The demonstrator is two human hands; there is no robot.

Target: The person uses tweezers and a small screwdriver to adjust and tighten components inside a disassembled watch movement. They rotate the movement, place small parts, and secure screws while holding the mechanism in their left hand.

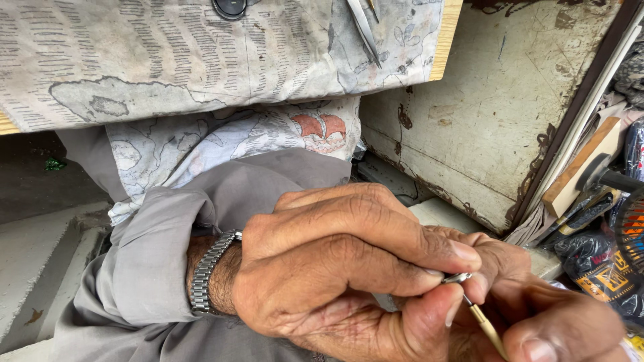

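My left hand (349, 261) fills the lower middle of the head view, with a metal link watch (204, 271) on its wrist. Its thumb and fingers pinch a small silvery metal part (457, 277). My right hand (537, 315) sits at the lower right, partly hidden behind the left. It holds a thin tool with a pale yellow handle (488, 328), whose fine metal tip touches the silvery part. Grey sleeves and a grey garment (147, 268) lie under both hands.
A worn paper-covered board (201, 53) spans the top, with metal tweezers (365, 30) and a dark round object (230, 7) on it. A scuffed cream box wall (490, 100) stands at right. Wooden-handled tools and dark packets (597, 201) crowd the far right.
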